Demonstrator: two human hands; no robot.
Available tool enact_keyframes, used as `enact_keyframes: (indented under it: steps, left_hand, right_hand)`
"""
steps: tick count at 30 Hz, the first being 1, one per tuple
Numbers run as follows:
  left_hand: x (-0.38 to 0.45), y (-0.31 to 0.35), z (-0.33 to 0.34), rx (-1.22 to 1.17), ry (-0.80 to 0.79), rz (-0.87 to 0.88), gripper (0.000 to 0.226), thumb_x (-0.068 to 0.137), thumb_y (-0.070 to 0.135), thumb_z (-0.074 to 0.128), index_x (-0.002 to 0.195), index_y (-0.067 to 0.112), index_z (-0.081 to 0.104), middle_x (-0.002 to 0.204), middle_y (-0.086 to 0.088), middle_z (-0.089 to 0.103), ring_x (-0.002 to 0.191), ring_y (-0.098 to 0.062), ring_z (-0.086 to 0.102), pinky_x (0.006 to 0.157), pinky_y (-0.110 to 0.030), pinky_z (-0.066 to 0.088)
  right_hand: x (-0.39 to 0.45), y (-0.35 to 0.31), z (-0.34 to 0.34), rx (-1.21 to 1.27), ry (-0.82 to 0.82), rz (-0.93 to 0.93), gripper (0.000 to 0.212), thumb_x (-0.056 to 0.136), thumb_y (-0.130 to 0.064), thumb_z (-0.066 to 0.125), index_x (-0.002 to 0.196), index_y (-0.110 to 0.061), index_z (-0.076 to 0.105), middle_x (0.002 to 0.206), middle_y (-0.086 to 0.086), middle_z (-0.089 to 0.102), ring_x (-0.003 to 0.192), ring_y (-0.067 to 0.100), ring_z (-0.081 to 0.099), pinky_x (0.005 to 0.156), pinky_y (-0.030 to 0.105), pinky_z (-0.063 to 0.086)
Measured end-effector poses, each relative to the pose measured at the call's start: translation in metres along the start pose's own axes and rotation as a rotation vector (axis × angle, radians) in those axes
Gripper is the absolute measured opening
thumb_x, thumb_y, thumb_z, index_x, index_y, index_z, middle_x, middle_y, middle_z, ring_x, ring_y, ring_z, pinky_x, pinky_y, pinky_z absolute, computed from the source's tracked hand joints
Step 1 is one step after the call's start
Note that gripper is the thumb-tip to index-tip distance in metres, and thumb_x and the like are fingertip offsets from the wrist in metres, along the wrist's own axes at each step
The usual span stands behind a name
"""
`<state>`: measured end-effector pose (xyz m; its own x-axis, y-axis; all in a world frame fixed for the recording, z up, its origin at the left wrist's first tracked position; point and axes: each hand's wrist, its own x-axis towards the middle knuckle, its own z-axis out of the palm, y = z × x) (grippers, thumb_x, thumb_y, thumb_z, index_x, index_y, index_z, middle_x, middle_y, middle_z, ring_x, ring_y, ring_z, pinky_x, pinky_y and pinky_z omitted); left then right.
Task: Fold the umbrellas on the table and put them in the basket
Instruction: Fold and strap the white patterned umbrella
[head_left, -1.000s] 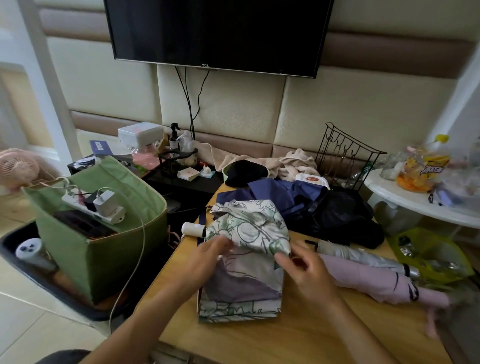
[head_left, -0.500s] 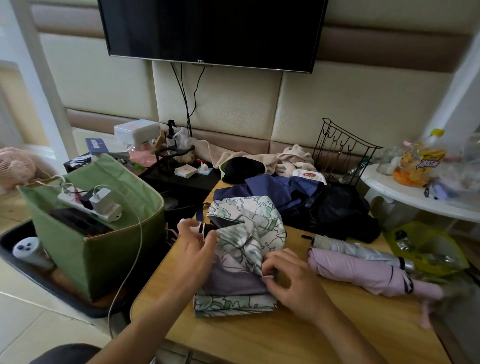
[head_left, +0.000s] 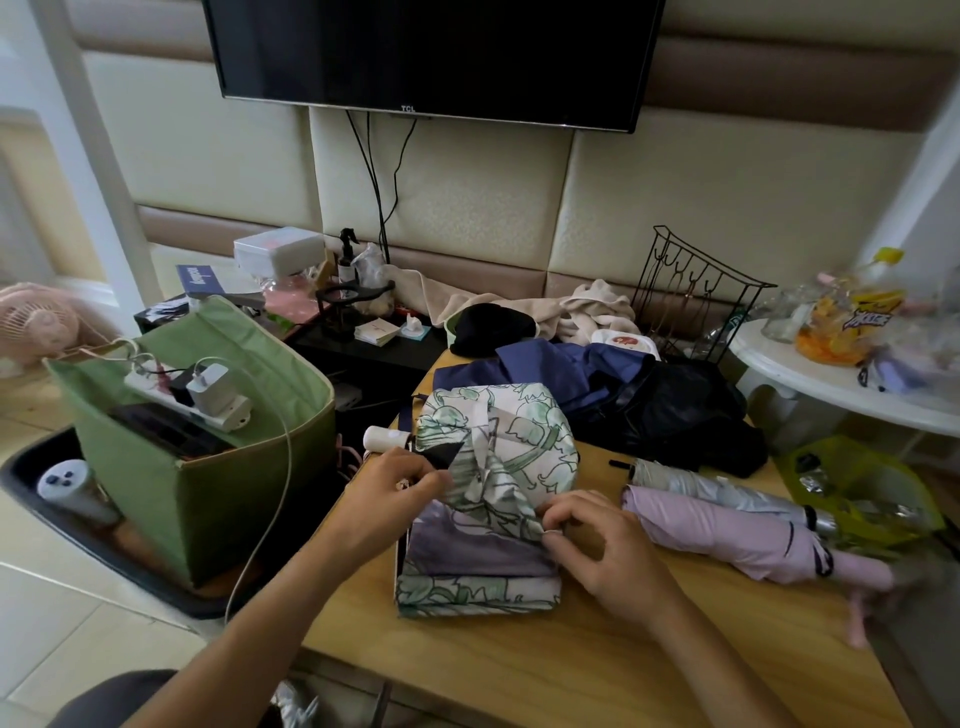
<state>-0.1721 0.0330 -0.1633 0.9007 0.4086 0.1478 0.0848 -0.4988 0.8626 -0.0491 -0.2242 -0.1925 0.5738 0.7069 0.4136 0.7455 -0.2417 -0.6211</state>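
A white umbrella with a green leaf print (head_left: 498, 452) lies half folded on the wooden table (head_left: 597, 670), its white handle (head_left: 384, 438) pointing left. My left hand (head_left: 395, 493) pinches the fabric at its left side. My right hand (head_left: 597, 545) pinches a fold at its right edge, over the grey-purple inner lining. To the right lie a folded pink umbrella (head_left: 727, 535) and a silver one (head_left: 722, 488). Behind are a blue umbrella (head_left: 545, 369) and a black one (head_left: 685, 410), both loose. A green fabric basket (head_left: 208, 483) stands at the left, below table height.
The green basket holds a power strip with a charger (head_left: 208, 395) and a cable hanging out. A black wire rack (head_left: 691, 291) and beige towels (head_left: 587, 306) sit at the back. A white side table (head_left: 831, 374) with bottles is at the right, a yellow-green bin (head_left: 857, 483) below it.
Both hands shifted on the leaf-print umbrella: the left moved from the handle onto the fabric's left side, the right now pinches the fold at the right edge. The bundle looks tighter.
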Motion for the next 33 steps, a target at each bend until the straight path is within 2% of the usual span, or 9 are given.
enact_keyframes:
  steps: [3,8,13,19,22,24,26,29,33]
  left_hand:
    - [-0.002,0.001,-0.004,-0.111,-0.066,-0.013,0.018,0.094,0.04,0.071,0.101,0.026,0.078,0.101,0.003,0.072,0.097,-0.011,0.065,0.087,-0.035,0.05]
    - [-0.003,0.002,-0.008,-0.189,-0.127,-0.046,0.01,0.089,0.022,0.076,0.08,0.021,0.073,0.088,0.001,0.07,0.084,-0.008,0.061,0.082,-0.03,0.047]
    - [-0.013,0.008,-0.023,-0.223,-0.273,-0.085,0.016,0.083,0.035,0.068,0.095,0.026,0.074,0.103,0.006,0.073,0.099,-0.012,0.065,0.094,-0.032,0.045]
    - [-0.017,0.012,-0.024,-0.214,-0.225,-0.083,0.012,0.093,0.027,0.074,0.1,0.02,0.081,0.109,0.003,0.076,0.104,-0.013,0.069,0.097,-0.033,0.048]
    - [-0.021,0.012,-0.029,-0.277,-0.275,-0.106,0.033,0.085,0.04,0.071,0.104,0.014,0.08,0.111,0.0,0.077,0.109,-0.014,0.069,0.1,-0.035,0.046]
    - [-0.022,0.012,-0.03,-0.312,-0.223,-0.146,0.05,0.076,0.05,0.071,0.101,0.008,0.079,0.109,0.003,0.077,0.102,-0.007,0.067,0.094,-0.031,0.043]
    - [-0.021,0.007,-0.029,-0.326,-0.144,-0.213,0.06,0.071,0.058,0.073,0.103,0.008,0.077,0.106,0.003,0.077,0.099,-0.012,0.065,0.089,-0.031,0.042]
    - [-0.021,0.005,-0.028,-0.344,-0.106,-0.268,0.034,0.093,0.047,0.066,0.106,0.018,0.079,0.103,0.002,0.078,0.1,-0.017,0.065,0.084,-0.031,0.043]
    - [-0.024,0.016,-0.016,-0.302,-0.019,-0.144,0.025,0.104,0.033,0.054,0.101,0.016,0.073,0.087,0.008,0.076,0.075,0.002,0.064,0.072,-0.02,0.046]
  right_hand:
    - [0.0,-0.001,-0.001,0.005,-0.015,-0.013,0.011,0.092,-0.021,0.075,0.091,-0.031,0.069,0.111,-0.015,0.069,0.112,0.013,0.064,0.091,0.033,0.052]
    - [0.0,-0.006,-0.002,0.024,0.049,0.011,0.013,0.094,-0.017,0.073,0.091,-0.029,0.07,0.108,-0.015,0.069,0.111,0.013,0.064,0.091,0.032,0.052]
    - [0.002,-0.007,-0.007,0.046,0.14,0.02,0.012,0.094,-0.013,0.073,0.094,-0.026,0.073,0.103,-0.011,0.069,0.103,0.016,0.066,0.086,0.028,0.055]
    - [0.003,-0.017,-0.006,0.042,0.17,-0.039,0.011,0.095,-0.015,0.074,0.096,-0.025,0.075,0.101,-0.013,0.067,0.099,0.014,0.065,0.083,0.027,0.054]
    - [0.003,-0.02,-0.007,0.029,0.154,-0.083,0.016,0.093,-0.028,0.077,0.108,-0.027,0.07,0.111,-0.015,0.061,0.104,0.013,0.063,0.088,0.023,0.052]
    - [0.002,-0.02,-0.006,-0.051,0.124,-0.103,0.03,0.089,-0.037,0.078,0.115,-0.028,0.065,0.118,-0.019,0.054,0.112,0.011,0.058,0.093,0.02,0.048]
    - [0.003,-0.018,-0.003,-0.148,0.155,-0.149,0.024,0.089,-0.034,0.075,0.109,-0.025,0.065,0.115,-0.016,0.054,0.111,0.009,0.057,0.092,0.022,0.049]
    - [0.005,-0.015,-0.001,-0.208,0.244,-0.212,0.013,0.094,-0.029,0.069,0.097,-0.017,0.07,0.102,-0.011,0.059,0.097,0.01,0.06,0.08,0.029,0.052]
    - [0.006,-0.012,-0.001,-0.163,0.297,-0.206,0.018,0.097,-0.03,0.067,0.096,-0.014,0.074,0.096,-0.009,0.063,0.091,0.009,0.063,0.076,0.027,0.053]
